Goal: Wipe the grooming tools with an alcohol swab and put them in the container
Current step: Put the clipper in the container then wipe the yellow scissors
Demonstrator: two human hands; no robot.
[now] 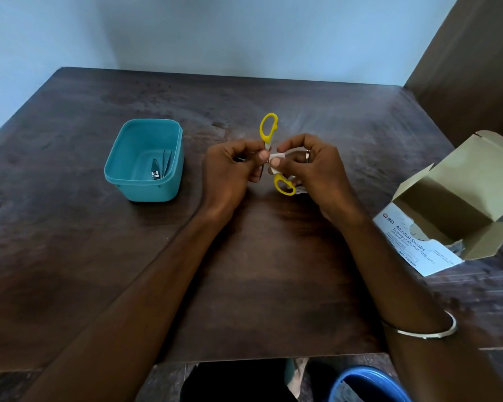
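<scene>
Head view: my left hand grips the scissors near the pivot, fingers curled round the metal part, blades hidden behind them. My right hand pinches a small white alcohol swab against the scissors between the two yellow loops. Both hands work above the tabletop, centre. Judgement: scissors light and stiff, plastic loops smooth, steel likely slick once wet; best held at the pivot or by a loop, away from the edges. Swab soft, thin, easily bunched. Left of the hands, near, stands the teal container, holding a nail clipper and other slim tools I cannot identify. At right lies an opened cardboard box; print reads "BD Alcohol Swabs, Isopropyl Alcohol 70%".
</scene>
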